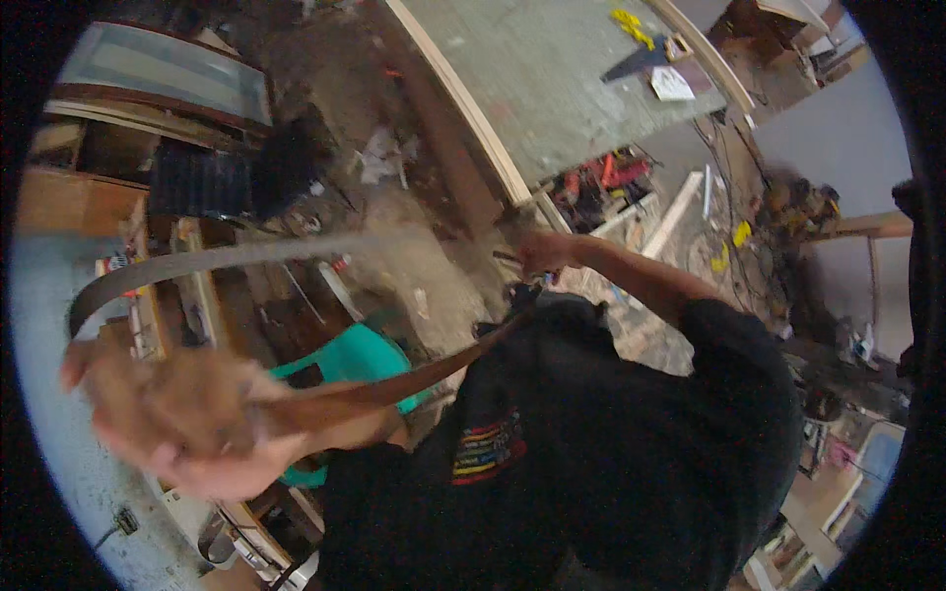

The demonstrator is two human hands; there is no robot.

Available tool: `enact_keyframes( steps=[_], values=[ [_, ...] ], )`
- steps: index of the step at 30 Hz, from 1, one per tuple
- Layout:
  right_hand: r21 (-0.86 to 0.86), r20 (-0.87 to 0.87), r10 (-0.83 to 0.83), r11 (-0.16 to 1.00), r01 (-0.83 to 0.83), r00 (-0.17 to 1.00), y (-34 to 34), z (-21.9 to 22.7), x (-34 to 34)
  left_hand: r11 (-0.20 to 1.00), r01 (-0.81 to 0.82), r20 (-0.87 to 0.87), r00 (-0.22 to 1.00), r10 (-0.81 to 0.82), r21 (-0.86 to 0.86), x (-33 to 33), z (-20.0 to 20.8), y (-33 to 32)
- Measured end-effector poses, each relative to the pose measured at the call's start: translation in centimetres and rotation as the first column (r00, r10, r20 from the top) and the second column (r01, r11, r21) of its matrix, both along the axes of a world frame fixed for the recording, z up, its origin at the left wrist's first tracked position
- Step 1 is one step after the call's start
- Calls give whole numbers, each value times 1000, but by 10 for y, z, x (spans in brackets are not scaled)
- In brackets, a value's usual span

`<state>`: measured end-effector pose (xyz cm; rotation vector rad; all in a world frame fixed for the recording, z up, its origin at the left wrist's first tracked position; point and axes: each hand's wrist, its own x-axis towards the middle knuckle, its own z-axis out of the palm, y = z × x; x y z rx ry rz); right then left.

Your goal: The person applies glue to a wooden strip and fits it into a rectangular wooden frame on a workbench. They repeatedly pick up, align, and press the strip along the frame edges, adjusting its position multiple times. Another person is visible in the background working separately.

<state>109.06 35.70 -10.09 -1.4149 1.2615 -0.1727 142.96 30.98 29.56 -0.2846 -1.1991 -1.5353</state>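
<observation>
My left hand (187,419), smeared by motion, is raised at the lower left with its fingers closed round a long flexible strip (394,389). One length of the strip, brown, runs from the hand across my body toward the right hand. A greyer length (197,261) arches up from the hand and blurs out over the floor. Farther off, my right hand (547,254) is closed beside the corner of a large panel. A small dark thing shows just below it, and I cannot make out what the fingers hold.
A large grey-green panel with pale wood edging (552,79) lies ahead, bearing a handsaw (636,63) and a yellow thing (631,27). Red and dark tools (606,187) are heaped by its near edge. A teal plastic chair (360,360) stands at left. Scraps and cords litter the floor (739,286).
</observation>
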Motion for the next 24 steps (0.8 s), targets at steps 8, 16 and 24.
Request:
enact_keyframes(
  steps=[8, 16, 24],
  values=[
    [-408, -634, -429, 892, 192, 644, 6, 80, -16, 994, 53, -234, 972, -29, 98, -36, -29, -38],
    [-675, 97, -459, 621, 397, 883, 10, 186, 58, 986, -119, -251, 957, 145, 115, -35, -42, -29],
    [-835, 141, -157, 511, 203, 977, -13, 220, 178, 915, -310, -221, 903, 369, 258, 6, -56, -36]
  ],
)
